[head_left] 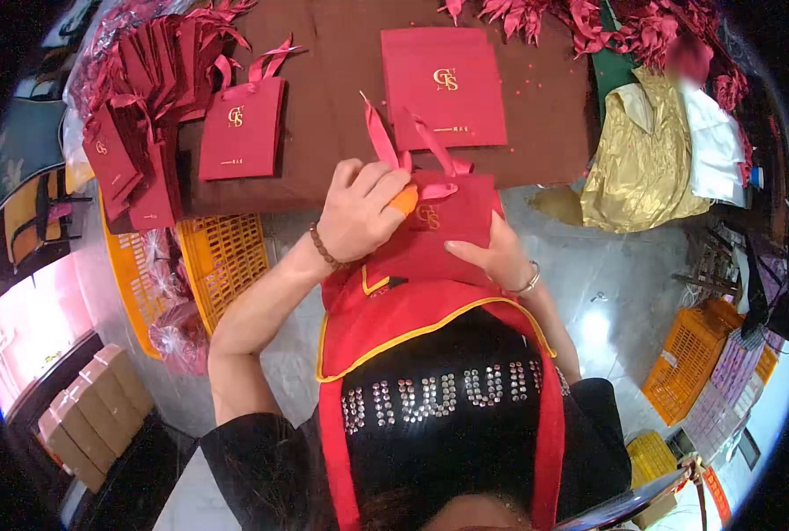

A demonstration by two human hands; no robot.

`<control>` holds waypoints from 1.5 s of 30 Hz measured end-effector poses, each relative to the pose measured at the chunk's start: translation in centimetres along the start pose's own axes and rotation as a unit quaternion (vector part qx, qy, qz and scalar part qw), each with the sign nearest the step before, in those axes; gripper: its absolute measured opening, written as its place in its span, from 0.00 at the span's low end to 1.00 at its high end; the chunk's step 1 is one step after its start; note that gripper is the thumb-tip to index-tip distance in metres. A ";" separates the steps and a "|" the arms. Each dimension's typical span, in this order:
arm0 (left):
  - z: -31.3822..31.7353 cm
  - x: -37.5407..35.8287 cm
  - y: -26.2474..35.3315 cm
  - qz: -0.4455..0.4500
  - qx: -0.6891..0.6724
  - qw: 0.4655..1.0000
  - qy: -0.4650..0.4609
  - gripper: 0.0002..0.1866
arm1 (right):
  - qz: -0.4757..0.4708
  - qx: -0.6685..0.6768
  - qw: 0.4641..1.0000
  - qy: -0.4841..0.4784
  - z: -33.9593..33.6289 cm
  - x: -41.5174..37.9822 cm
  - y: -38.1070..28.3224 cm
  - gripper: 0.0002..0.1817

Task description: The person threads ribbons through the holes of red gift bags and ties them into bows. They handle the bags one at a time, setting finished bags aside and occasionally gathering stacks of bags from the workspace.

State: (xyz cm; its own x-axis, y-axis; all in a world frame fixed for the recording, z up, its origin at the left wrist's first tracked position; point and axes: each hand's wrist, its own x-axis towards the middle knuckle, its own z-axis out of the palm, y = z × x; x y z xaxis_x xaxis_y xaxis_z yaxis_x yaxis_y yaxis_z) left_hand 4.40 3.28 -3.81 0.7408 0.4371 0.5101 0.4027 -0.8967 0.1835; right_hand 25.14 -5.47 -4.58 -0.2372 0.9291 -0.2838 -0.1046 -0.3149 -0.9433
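A red paper gift bag (465, 199) with gold lettering is held in front of my red apron (412, 323) at the table's near edge. My right hand (499, 255) grips its right side, thumb across the front and the other fingers hidden behind. At the bag's top left, my left hand (363, 208) has its fingers curled in on the red ribbon (439, 190); an orange cover (404, 200) sits on one finger. Other ribbon ends (379, 133) rise above the bag. Just beyond lies a stack of flat red bags (448, 84) with the same gold letters.
A bag with ribbon handles (241, 128) lies left on the brown-covered table (333, 88), near piled bags (151, 71). Red ribbons (580, 26) lie along the far right, above gold cloth (642, 159). Orange crates (222, 265) stand below left; another crate (682, 367) is at right.
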 end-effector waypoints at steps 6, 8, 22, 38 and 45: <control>0.6 -0.6 -0.5 -0.031 -0.008 0.998 -0.058 0.13 | -0.008 -0.027 1.000 0.010 0.2 0.4 0.8 0.29; 0.0 -0.5 -1.0 0.001 -0.021 0.998 -0.066 0.14 | -0.007 -0.060 0.998 0.005 -0.3 0.3 0.1 0.30; 0.8 0.0 -0.1 -0.049 0.040 0.995 -0.075 0.11 | -0.010 0.000 1.000 -0.020 0.4 0.1 1.4 0.31; 2.1 -0.6 -2.6 -0.492 -0.384 0.772 0.118 0.17 | 0.045 0.062 0.997 -0.001 -0.8 -0.6 1.6 0.31; 0.6 0.0 -2.2 -0.383 -0.397 0.826 -0.118 0.13 | 0.042 0.084 0.996 -0.008 -0.4 -1.3 1.3 0.29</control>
State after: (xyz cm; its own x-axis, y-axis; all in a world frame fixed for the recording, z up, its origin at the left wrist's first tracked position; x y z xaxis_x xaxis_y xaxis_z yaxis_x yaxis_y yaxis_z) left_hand 3.83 5.29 -4.69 0.5543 0.8145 -0.1715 0.3913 -0.0731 0.9174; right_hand 25.68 -6.95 -5.49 -0.2681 0.8951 -0.3564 -0.2427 -0.4207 -0.8741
